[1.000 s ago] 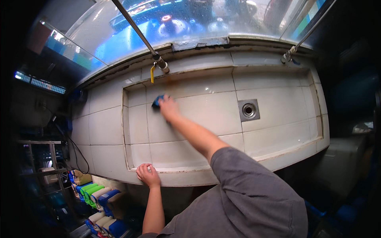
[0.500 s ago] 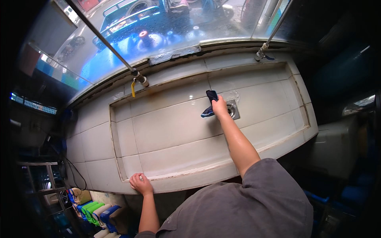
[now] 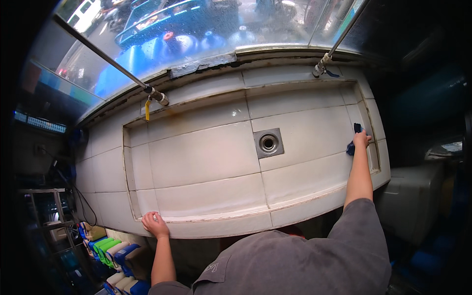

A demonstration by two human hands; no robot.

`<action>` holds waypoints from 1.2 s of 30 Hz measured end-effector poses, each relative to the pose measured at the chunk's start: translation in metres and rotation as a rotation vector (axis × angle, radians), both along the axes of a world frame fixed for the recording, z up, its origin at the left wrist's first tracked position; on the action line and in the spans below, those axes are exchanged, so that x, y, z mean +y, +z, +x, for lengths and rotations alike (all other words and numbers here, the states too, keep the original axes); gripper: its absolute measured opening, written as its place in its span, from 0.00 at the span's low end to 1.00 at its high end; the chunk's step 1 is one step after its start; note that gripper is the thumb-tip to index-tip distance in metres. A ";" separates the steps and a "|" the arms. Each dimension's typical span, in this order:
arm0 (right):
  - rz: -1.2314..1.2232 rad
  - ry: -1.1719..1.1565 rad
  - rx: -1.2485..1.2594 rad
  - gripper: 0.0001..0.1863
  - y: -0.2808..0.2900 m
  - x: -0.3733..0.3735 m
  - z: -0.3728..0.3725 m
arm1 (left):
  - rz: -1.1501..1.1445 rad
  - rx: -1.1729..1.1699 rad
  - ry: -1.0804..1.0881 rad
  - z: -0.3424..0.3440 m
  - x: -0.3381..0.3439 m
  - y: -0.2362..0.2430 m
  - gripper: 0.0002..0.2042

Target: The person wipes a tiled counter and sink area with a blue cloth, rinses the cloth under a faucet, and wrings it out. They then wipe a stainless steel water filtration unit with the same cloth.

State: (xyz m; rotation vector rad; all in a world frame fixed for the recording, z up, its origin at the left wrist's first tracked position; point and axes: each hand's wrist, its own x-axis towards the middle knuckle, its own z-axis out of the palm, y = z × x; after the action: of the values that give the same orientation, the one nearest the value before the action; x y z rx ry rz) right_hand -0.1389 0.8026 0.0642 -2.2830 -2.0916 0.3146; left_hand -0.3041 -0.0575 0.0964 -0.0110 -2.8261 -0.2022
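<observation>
At the right end of a long tiled sink [image 3: 206, 152], my right hand [image 3: 362, 139] is closed around a dark blue and black cloth [image 3: 351, 148]. The cloth sticks out on both sides of my fingers, against the basin floor by the right wall; its full shape is partly hidden by my hand. My left hand [image 3: 156, 225] rests on the front rim near the left corner. Its fingers are loosely curled, and nothing shows in them. A square metal drain [image 3: 268, 143] lies between the hands in the basin floor.
Two pipes with valves stand along the back edge: one with a yellow lever [image 3: 147, 109], another with a blue lever [image 3: 332, 74]. Behind them is a wet clear window [image 3: 221, 34]. Several coloured jugs [image 3: 105, 250] stand below on the left. A dark cable [image 3: 88, 206] hangs beside the sink.
My right hand has carried the cloth from beside the drain to the right end of the basin, uncovering the drain. My left hand remains on the front rim; the view has shifted slightly.
</observation>
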 end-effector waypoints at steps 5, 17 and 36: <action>0.111 0.245 -0.049 0.22 -0.034 0.024 -0.067 | -0.034 -0.040 0.028 -0.001 0.001 0.001 0.02; 0.259 0.978 0.191 0.19 -0.019 -0.122 -0.201 | -0.036 -0.079 0.053 -0.001 0.000 0.001 0.03; 0.274 0.250 0.173 0.20 -0.017 -0.079 -0.005 | 0.014 -0.051 0.052 0.000 0.005 0.004 0.03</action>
State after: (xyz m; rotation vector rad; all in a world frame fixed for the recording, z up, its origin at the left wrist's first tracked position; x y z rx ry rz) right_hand -0.1435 0.7234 0.0469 -1.7833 -2.1766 0.2068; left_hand -0.3045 -0.0522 0.1005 0.0710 -2.8714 -0.2130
